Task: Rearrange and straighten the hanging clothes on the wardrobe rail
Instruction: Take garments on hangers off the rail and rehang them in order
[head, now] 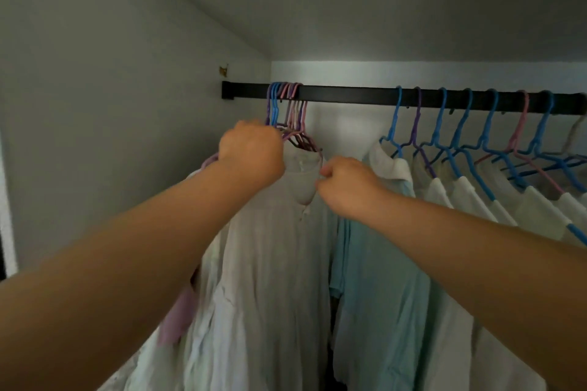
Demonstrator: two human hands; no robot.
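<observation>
Hands at the wardrobe rail, seen from the head camera. Both of my bare forearms reached up toward the black rail (349, 95), which ran level above my fingers from a bracket on the left wall to the right edge of view. My left hand (251, 149) was curled closed around the shoulders of a tight bunch of hangers (287, 105), purple, blue and pink, whose hooks crowded together on the rail directly above my knuckles. My right hand (346, 184), just beside the left and slightly lower, had its fingers curled at the collar of the pale shirt (279, 247) hanging from that bunch; whether they actually pinched the cloth could not be told from this angle. Below and to the right of my right hand hung a light blue shirt (374, 279). Farther right of both hands, well apart from the bunch, a row of white shirts (460, 197) hung on evenly spaced blue, purple and pink hangers (489, 124). Bare rail lay between the two groups, above my right hand. A small brass hook (224, 70) sat on the wall up and to the left of my left hand.
</observation>
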